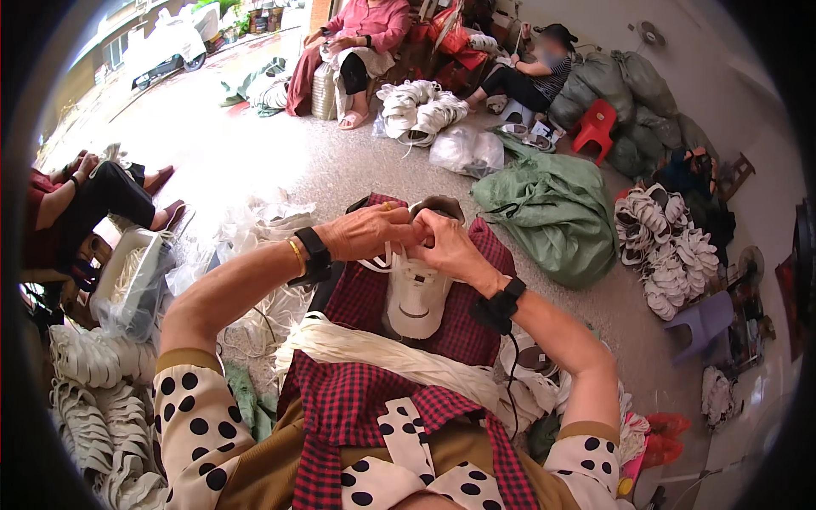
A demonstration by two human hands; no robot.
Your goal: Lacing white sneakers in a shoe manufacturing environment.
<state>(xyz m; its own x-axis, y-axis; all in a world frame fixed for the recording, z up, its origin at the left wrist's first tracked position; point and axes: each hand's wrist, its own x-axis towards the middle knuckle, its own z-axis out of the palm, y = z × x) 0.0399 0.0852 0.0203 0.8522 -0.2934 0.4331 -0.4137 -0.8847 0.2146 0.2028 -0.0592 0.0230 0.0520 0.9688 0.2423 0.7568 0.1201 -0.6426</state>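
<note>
A white shoe (415, 304) rests on the red-and-black checked cloth over my lap, its toe toward me. My left hand (370, 231) is closed in a pinch over the upper part of the shoe, with a white shoelace (376, 265) looping below its fingers. Right beside it, my right hand (452, 248) pinches at the same spot, its fingertips meeting the left ones over the lacing. The exact hold of the fingertips on the lace is partly hidden. Closer to me, a thick bundle of white laces (387, 355) lies across the cloth.
White shoe parts (102, 408) are stacked at left, near a grey bin (136, 280). A green sack (552, 212) lies ahead right, and piled shoes (663, 246) stand beyond it near a purple stool (701, 323). Several other people sit around, one at left (93, 195).
</note>
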